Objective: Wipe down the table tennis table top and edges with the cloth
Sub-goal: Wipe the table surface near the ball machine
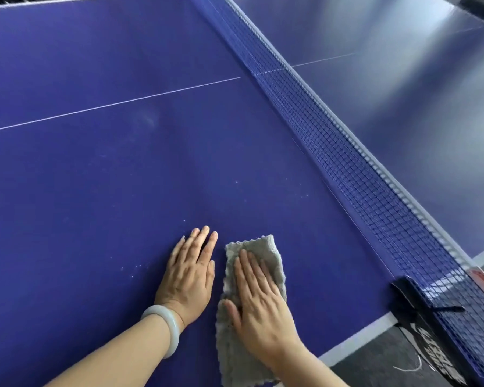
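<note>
The right hand [259, 300] lies flat on the cloth [259, 244] with straight fingers close together. It presses the cloth down and does not curl around it, so this is a push from above, not a real grip. The grey cloth is folded into a long strip. It lies on the blue table top [95, 177], on the person's side of the net [347, 152] and near the end of the net where the black clamp [414, 297] sits. The left hand [190, 275] rests flat on the bare surface just beside the cloth, on the side away from the net. It holds nothing, and a pale bangle [165, 328] is on its wrist.

I judge that the work is far from finished. Small white specks [129, 268] are scattered on this side of the net, farther from it than the left hand, and a pale smear [146, 120] shows close to the white centre line [109, 106]. Most of this half seems to need wiping. The white side edge [355, 339] below the clamp is not touched by the cloth. The half beyond the net [403, 93] shines with glare, and I cannot tell if it is clean.
</note>
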Motion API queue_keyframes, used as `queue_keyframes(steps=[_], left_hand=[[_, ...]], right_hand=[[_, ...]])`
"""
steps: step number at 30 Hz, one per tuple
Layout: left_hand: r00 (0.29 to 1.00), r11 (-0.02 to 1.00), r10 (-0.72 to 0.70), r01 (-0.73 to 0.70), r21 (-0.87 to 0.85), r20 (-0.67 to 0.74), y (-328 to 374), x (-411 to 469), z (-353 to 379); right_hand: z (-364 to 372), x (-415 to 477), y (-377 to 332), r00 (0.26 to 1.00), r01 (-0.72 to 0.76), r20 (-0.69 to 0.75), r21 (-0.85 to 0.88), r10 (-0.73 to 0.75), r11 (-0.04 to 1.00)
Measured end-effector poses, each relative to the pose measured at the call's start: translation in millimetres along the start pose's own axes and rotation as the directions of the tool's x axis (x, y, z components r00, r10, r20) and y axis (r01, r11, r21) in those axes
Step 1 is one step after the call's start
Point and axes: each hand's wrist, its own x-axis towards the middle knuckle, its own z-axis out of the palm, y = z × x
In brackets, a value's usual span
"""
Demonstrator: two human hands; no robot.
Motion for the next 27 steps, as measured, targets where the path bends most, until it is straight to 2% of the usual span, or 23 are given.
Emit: queue_keyframes(steps=[1,2,3,4,5,6,7,8,9,10,12,14,15,17,19,20,24,27], left_hand=[[1.000,1.000,-0.002,0.002,-0.008,0.003,0,0,0],[1.000,1.000,-0.004,0.004,-0.016,0.004,0,0,0],[1.000,1.000,-0.007,0.007,-0.020,0.006,0,0,0],[1.000,1.000,-0.008,0.008,-0.021,0.007,0,1,0],[1.000,1.000,-0.008,0.008,-0.021,0.005,1,1,0],[1.000,1.000,-0.007,0.007,-0.021,0.001,1,2,0],[1.000,1.000,-0.006,0.006,-0.019,0.001,0,2,1],[1.000,1.000,-0.005,0.005,-0.018,0.005,-1,2,1],[1.000,1.000,-0.002,0.002,-0.020,0.007,-2,1,2],[1.000,1.000,0.000,0.000,-0.026,0.001,-3,0,2],[1.000,0.999,-0.001,0.000,-0.039,-0.019,-2,-2,0],[1.000,0.999,0.005,-0.006,-0.054,-0.019,-3,-3,-1],[1.000,0.998,0.011,-0.012,-0.062,-0.019,-4,-4,-1],[0.999,0.997,0.024,-0.025,-0.070,-0.023,-5,-3,-1],[0.999,0.997,0.033,-0.035,-0.066,-0.024,-4,-2,-3],[0.999,0.997,0.037,-0.039,-0.070,-0.028,-2,-2,-4],[0.992,0.993,0.025,-0.039,-0.115,-0.125,0,14,-14],[0.982,0.993,-0.059,0.040,-0.107,-0.177,0,57,-22]], right_hand=[[-6,-5,23,0.997,0.070,0.019,-0.018,-0.070,0.997],[-15,-2,52,0.999,0.030,-0.014,-0.048,-0.031,0.998],[-27,7,83,0.992,-0.110,-0.068,-0.062,0.106,0.992],[-42,21,110,0.946,-0.316,-0.094,-0.048,0.311,0.948],[-54,39,130,0.848,-0.524,-0.103,-0.020,0.520,0.851],[-60,58,141,0.744,-0.659,-0.121,0.022,0.657,0.752],[-60,76,139,0.664,-0.737,-0.133,0.051,0.736,0.674],[-57,91,124,0.640,-0.754,-0.134,0.078,0.756,0.652],[-48,98,100,0.682,-0.719,-0.107,0.084,0.723,0.690],[-35,97,70,0.774,-0.621,-0.095,0.077,0.626,0.780],[-9,65,19,0.951,-0.302,-0.038,0.073,0.306,0.950],[-8,31,19,0.996,-0.083,0.024,0.047,0.082,0.995],[-13,25,36,0.998,-0.065,0.003,0.028,0.065,0.998],[-30,27,79,0.968,-0.244,-0.065,-0.034,0.241,0.969],[-47,48,111,0.868,-0.494,-0.069,-0.008,0.492,0.869],[-49,63,119,0.830,-0.555,-0.059,-0.003,0.554,0.832],[-51,135,128,0.814,-0.581,-0.022,-0.018,0.581,0.814],[-51,180,123,0.878,-0.478,-0.024,0.002,0.478,0.878]])
